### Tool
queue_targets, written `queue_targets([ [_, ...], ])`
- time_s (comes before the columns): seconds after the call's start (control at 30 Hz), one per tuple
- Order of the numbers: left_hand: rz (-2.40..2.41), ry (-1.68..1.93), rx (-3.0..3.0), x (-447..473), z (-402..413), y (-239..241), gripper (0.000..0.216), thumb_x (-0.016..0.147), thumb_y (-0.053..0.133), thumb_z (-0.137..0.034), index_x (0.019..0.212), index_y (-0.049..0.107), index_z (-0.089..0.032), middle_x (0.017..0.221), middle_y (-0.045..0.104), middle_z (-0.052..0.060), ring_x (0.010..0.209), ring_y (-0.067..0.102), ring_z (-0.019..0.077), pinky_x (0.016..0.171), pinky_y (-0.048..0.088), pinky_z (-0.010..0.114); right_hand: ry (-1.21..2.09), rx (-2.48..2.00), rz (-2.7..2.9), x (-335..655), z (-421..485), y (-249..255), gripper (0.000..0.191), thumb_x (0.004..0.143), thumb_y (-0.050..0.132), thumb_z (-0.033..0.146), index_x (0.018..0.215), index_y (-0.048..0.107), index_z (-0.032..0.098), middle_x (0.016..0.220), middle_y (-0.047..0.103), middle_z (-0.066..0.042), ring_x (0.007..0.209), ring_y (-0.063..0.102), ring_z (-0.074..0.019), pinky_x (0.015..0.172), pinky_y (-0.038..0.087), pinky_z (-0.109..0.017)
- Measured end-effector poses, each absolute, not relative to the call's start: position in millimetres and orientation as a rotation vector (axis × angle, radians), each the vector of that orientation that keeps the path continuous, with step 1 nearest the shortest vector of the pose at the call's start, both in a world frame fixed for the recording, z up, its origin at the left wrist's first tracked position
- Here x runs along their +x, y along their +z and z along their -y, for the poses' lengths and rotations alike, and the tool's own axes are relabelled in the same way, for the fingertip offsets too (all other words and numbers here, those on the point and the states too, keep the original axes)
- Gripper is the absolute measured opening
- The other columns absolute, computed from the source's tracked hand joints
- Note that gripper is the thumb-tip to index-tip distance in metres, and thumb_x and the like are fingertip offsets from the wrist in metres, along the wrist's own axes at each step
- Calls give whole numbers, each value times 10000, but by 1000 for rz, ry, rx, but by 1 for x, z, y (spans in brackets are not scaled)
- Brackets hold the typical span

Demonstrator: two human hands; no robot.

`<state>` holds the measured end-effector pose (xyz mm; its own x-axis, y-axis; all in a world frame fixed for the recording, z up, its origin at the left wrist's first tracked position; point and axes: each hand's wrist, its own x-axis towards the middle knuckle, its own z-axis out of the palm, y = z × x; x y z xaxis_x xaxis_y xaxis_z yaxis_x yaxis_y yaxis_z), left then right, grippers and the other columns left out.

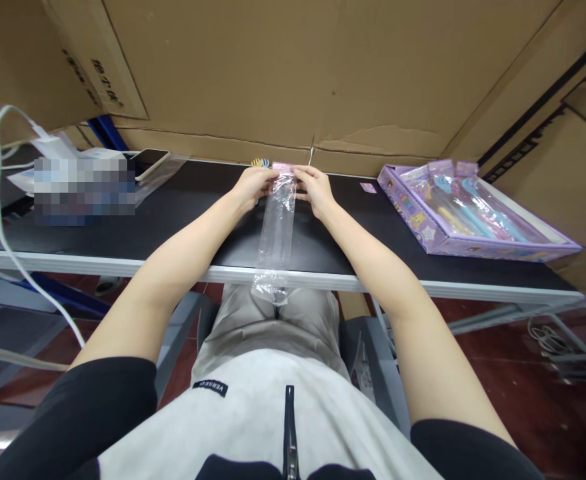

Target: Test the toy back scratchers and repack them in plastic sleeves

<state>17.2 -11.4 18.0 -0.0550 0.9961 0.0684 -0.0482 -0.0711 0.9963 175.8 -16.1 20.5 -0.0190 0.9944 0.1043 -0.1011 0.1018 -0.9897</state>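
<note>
A long clear plastic bag [277, 233] with a pink header strip lies on the black table [183, 220], its lower end hanging over the front edge. My left hand [253, 184] pinches the bag's top at the left side. My right hand [313, 187] pinches the top at the right side. Both hands are closed on the pink header. A small striped, colourful item [259, 162] peeks out just behind my left hand.
A purple tray box [437, 235] of bagged pastel items sits at the right. A small pink tag [367, 188] lies near it. At the left are a phone [149, 160], a white charger with cable [3, 220] and a blurred package. Cardboard boxes wall the back.
</note>
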Motion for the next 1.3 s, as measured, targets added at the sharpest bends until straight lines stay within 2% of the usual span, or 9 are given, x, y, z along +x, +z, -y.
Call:
queue_targets([
  [0.17, -1155, 1294, 1240, 20, 23, 26, 212, 778, 766, -139, 655, 600, -185, 588, 591, -6, 620, 613, 145, 718, 541, 273, 1186, -1067, 1201, 181, 9, 18, 114, 962, 772, 291, 1051, 720, 241, 980, 745, 11, 774, 731, -126, 805, 698, -364],
  [0.27, -1141, 1274, 1276, 22, 28, 29, 255, 785, 774, -136, 640, 571, -188, 570, 542, -23, 593, 570, 130, 712, 521, 267, 1172, -1069, 1193, 183, 5, 17, 147, 955, 775, 309, 1075, 720, 243, 1011, 751, 0, 773, 731, -134, 806, 707, -399],
  [0.5, -1272, 1282, 1362, 23, 26, 27, 132, 790, 737, -127, 730, 631, -179, 737, 675, 24, 755, 687, 184, 851, 560, 335, 1095, -1033, 1221, 186, 5, 18, 197, 921, 840, 375, 974, 711, 235, 962, 737, 7, 858, 762, -153, 822, 683, -373],
  [0.7, -1366, 1314, 1364, 18, 15, 21, 121, 764, 699, -151, 682, 617, -188, 736, 698, 47, 767, 714, 200, 853, 598, 348, 1035, -995, 1238, 182, 9, 21, 280, 856, 905, 393, 888, 678, 232, 897, 722, 15, 925, 752, -158, 798, 660, -278],
  [0.83, -1404, 1313, 1341, 15, 8, 18, 90, 721, 665, -152, 653, 622, -193, 698, 685, 53, 756, 720, 210, 862, 610, 369, 975, -991, 1281, 179, 11, 20, 333, 816, 931, 395, 818, 643, 228, 946, 729, -4, 1057, 735, -185, 882, 659, -303],
  [1.0, -1451, 1273, 1271, 14, 4, 18, 70, 662, 655, -132, 655, 619, -192, 699, 690, 68, 824, 758, 274, 880, 613, 416, 857, -977, 1350, 176, 4, 13, 353, 813, 936, 454, 827, 661, 233, 1120, 751, -50, 1279, 691, -224, 1023, 627, -334],
  [1.17, -1495, 1392, 1084, 2, 1, 23, 131, 681, 682, -94, 694, 597, -193, 644, 610, 46, 742, 723, 241, 725, 591, 326, 719, -1007, 1237, 207, -39, 19, 343, 976, 765, 561, 1087, 709, 241, 1143, 757, -59, 1207, 751, -220, 935, 653, -332],
  [1.23, -1482, 1454, 1019, -5, 0, 25, 146, 701, 692, -83, 731, 600, -192, 618, 572, 30, 654, 676, 200, 615, 536, 262, 647, -1096, 1166, 234, -58, 24, 306, 1033, 703, 487, 1191, 704, 224, 1128, 760, -71, 1091, 795, -221, 857, 665, -342],
  [1.3, -1468, 1442, 971, -10, -1, 26, 154, 722, 703, -80, 783, 613, -189, 597, 567, 21, 561, 618, 167, 516, 456, 219, 570, -1223, 1062, 264, -67, 29, 217, 1075, 622, 304, 1242, 693, 186, 1086, 759, -78, 954, 810, -194, 788, 661, -323],
])
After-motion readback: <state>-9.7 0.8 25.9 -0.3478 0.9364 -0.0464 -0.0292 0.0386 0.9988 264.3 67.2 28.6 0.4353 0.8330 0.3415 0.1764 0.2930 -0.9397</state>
